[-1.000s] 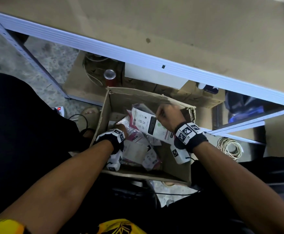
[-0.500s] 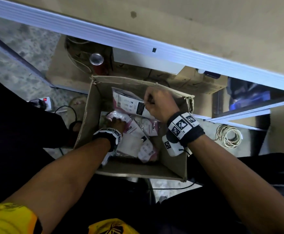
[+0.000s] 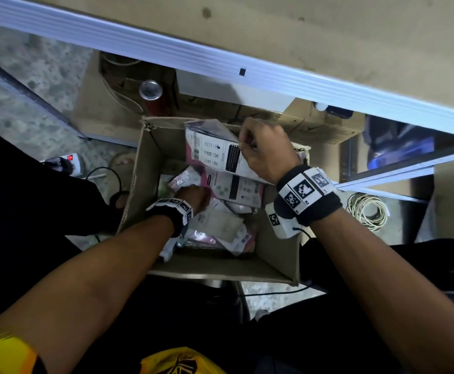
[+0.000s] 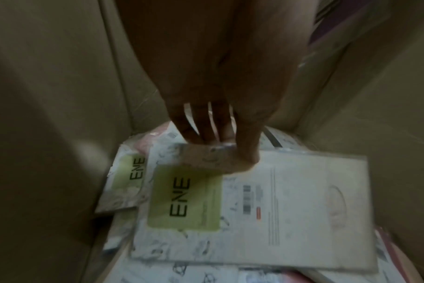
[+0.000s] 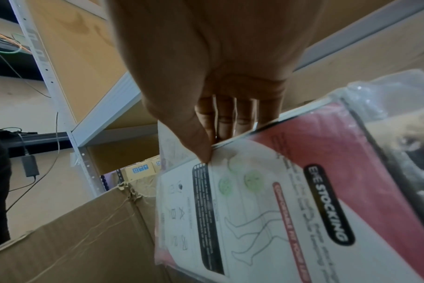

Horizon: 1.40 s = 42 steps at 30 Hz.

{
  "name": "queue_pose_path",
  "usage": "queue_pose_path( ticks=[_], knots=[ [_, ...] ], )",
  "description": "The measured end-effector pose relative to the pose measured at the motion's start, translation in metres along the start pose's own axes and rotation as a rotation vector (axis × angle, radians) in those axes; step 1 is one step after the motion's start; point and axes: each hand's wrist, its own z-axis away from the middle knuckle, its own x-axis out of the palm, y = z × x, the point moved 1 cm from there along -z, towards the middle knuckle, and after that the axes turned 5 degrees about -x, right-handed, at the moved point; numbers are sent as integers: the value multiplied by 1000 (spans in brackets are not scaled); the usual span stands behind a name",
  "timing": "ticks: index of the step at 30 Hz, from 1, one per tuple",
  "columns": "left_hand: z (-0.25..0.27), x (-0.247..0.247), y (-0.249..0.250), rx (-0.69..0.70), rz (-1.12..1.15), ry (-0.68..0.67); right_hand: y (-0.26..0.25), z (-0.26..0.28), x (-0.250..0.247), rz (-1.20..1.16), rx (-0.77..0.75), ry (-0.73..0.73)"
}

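An open cardboard box [image 3: 139, 168] sits on the floor between my knees, filled with several flat stocking packets. My right hand [image 3: 263, 149] pinches the edge of a pink and white stocking packet [image 3: 215, 149] between thumb and fingers, and holds it tilted above the box's far end; in the right wrist view the same packet [image 5: 278, 201] hangs from my right hand [image 5: 211, 137]. My left hand [image 3: 193, 195] is low inside the box. There my left hand [image 4: 218, 139] grips the top edge of a white packet with a green label [image 4: 254, 206].
A white metal shelf rail [image 3: 220, 60] crosses above the box. Under the shelf stand cardboard cartons [image 3: 315, 125] and a can [image 3: 150, 90]. A power strip [image 3: 64, 163] with cables lies on the floor at left, a coil of cord [image 3: 369, 211] at right.
My right hand has lifted the pink and white packet up and toward the far end of the box. The left hand has reached deeper among the packets and taken hold of one.
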Motion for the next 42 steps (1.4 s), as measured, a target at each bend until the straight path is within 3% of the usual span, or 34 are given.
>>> queue_pose_path(
  ticks=[7, 13, 20, 24, 28, 32, 36, 42],
  knots=[
    [-17, -26, 21, 95, 117, 185, 3, 3, -17, 21, 60, 43],
    [-43, -36, 32, 46, 132, 264, 12, 6, -26, 29, 116, 67],
    [-53, -29, 34, -29, 230, 215, 15, 1, -27, 11, 101, 67],
    [-52, -28, 39, -9, 268, 301, 16, -3, -24, 13, 87, 52],
    [-42, -36, 39, -32, 285, 159, 13, -4, -18, 19, 72, 31],
    [-25, -35, 41, -13, 186, 102, 7, -2, -15, 39, 62, 13],
    [-5, -31, 40, -30, 180, 140, -5, 0, -18, 82, 20, -2],
    [30, -52, 47, 57, 11, 198, -28, 12, -28, 153, -104, 72]
  ],
)
